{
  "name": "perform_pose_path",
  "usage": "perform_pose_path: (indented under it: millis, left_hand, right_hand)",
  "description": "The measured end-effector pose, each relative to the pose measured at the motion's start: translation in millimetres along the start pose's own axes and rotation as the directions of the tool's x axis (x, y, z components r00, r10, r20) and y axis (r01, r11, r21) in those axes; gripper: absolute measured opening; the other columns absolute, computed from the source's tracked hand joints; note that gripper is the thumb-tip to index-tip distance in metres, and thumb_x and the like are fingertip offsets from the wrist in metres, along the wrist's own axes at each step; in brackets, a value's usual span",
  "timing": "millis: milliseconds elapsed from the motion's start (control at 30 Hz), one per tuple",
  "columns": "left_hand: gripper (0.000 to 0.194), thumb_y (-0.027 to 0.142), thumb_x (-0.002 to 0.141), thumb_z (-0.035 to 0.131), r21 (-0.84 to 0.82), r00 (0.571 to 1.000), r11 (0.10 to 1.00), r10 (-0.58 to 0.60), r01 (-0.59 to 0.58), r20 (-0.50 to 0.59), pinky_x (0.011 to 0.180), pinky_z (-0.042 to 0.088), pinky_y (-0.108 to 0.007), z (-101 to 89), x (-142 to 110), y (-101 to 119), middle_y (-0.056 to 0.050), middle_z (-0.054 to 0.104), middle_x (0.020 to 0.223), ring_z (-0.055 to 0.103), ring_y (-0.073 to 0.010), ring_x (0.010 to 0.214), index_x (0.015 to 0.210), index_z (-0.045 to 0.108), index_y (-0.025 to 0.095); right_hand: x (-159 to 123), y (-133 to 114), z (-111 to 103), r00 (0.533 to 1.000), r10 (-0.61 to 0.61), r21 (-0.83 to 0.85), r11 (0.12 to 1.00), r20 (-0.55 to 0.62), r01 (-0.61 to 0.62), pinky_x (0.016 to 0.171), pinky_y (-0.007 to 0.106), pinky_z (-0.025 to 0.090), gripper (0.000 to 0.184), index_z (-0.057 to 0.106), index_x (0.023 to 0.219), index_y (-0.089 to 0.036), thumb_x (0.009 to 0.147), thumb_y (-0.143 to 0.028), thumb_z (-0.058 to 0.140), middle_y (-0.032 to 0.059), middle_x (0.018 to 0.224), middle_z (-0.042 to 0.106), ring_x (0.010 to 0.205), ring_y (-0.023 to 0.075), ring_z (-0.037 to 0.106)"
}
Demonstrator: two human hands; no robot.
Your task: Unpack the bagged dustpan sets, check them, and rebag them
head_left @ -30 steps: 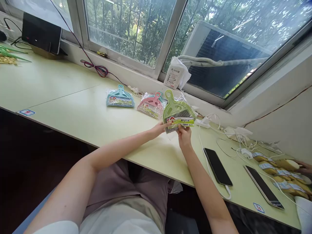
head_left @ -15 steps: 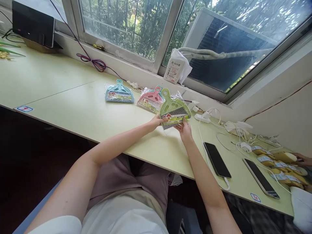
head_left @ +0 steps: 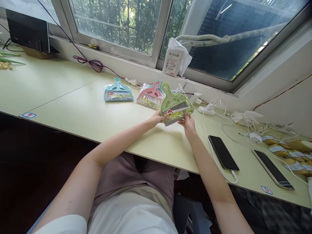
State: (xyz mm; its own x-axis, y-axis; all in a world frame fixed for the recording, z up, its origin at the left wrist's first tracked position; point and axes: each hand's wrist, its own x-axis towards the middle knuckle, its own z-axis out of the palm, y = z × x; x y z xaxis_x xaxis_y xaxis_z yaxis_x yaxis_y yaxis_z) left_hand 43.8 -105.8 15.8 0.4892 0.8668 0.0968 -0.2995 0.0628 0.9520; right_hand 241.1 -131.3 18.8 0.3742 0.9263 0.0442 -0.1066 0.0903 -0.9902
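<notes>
Both my hands grip a green dustpan and brush set (head_left: 170,102) in clear plastic wrap, raised slightly above the table. My left hand (head_left: 158,118) pinches its lower left corner, and my right hand (head_left: 188,123) is closed on the lower right edge. The handle loop tilts up and left; grey bristles and a printed label face me. Behind it lies a pink wrapped dustpan set (head_left: 151,95), partly covering a teal one. Farther left rests a blue wrapped dustpan set (head_left: 118,91).
Two phones (head_left: 223,152) lie to the right, one plugged into a white cable. White chargers and cables (head_left: 253,125) tangle behind them, beside several yellow-brown packets (head_left: 279,149). A white-wrapped box (head_left: 173,61) stands on the sill. A dark tablet (head_left: 28,31) stands far left.
My view has shifted slightly to the right. The green dustpan set stays in both hands, with its handle tilted a little more to the left. The other person's hand at far right has left view.
</notes>
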Motion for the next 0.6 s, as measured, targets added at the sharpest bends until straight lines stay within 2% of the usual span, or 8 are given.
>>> perform_pose_path:
  millis: [100,233,400,600]
  left_hand:
    - [0.06,0.028,0.058,0.086,-0.009,1.0,1.0,0.019,-0.019,0.007,0.092,0.048,-0.042,-2.5,3,-2,-0.011,0.07,0.12,0.063,-0.0297,0.111,0.113,0.064,0.019]
    - [0.06,0.026,0.057,0.087,-0.048,1.0,0.999,0.023,-0.022,0.007,0.092,0.049,-0.043,-7.9,5,-4,-0.013,0.071,0.117,0.065,-0.0295,0.107,0.112,0.065,0.017]
    - [0.057,0.032,0.061,0.086,0.041,0.999,0.999,-0.01,0.008,0.035,0.088,0.051,-0.044,-10.1,2,0,-0.013,0.07,0.118,0.066,-0.0287,0.105,0.111,0.065,0.017]
    - [0.051,0.035,0.062,0.085,0.112,0.998,0.994,-0.014,0.008,0.059,0.087,0.053,-0.043,-7.2,-2,5,-0.012,0.072,0.109,0.066,-0.027,0.101,0.106,0.065,0.016]
  right_hand:
    - [-3,0,2,0.999,0.01,-0.003,1.0,0.038,-0.01,0.053,0.024,0.057,0.043,0.058,0.089,-0.025,0.074,-0.063,0.071,0.0008,0.085,0.068,0.061,0.0122,0.062]
    - [-13,2,11,0.988,-0.016,-0.034,0.999,0.151,0.022,0.058,0.024,0.058,0.039,0.055,0.098,-0.027,0.071,-0.045,0.078,-0.0012,0.101,0.068,0.071,0.0124,0.063]
    - [-17,3,14,0.983,-0.025,-0.039,0.999,0.179,0.032,0.062,0.026,0.058,0.042,0.053,0.102,-0.028,0.069,-0.033,0.077,-0.0021,0.099,0.069,0.08,0.0144,0.065]
    - [-9,2,5,0.955,-0.004,-0.017,1.0,0.297,0.009,0.067,0.029,0.058,0.038,0.057,0.096,-0.024,0.066,-0.03,0.079,0.0014,0.103,0.071,0.091,0.0185,0.066]
